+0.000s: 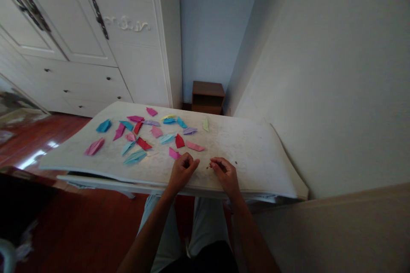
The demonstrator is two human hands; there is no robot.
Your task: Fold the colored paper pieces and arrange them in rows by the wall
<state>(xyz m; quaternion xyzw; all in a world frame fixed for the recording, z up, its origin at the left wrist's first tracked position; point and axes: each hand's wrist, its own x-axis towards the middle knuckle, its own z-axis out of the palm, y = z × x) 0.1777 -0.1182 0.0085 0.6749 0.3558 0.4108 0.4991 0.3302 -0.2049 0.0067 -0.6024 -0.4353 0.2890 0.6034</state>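
Observation:
My left hand (pixel 184 170) is over the front part of the white table (pixel 256 149), its fingers curled in and the thumb pointing right; whatever may be inside is hidden. A short gap to the right, my right hand (pixel 226 174) is closed in a pinch, and what lies between its fingertips is too small to name. Tiny dark brown bits (pixel 236 162) lie on the tabletop around that hand. Just behind the left hand is a bright pink folded paper piece (pixel 174 152), partly covered by it. A light pink folded paper (pixel 195 146) lies farther back, between the two hands.
Several folded papers spread over the table's left half, among them a blue one (pixel 103 126), a red one (pixel 180 140) and a pale green one (pixel 205 124). White wardrobe (pixel 137 64) behind left, brown nightstand (pixel 208 88) behind, wall (pixel 320 72) at right.

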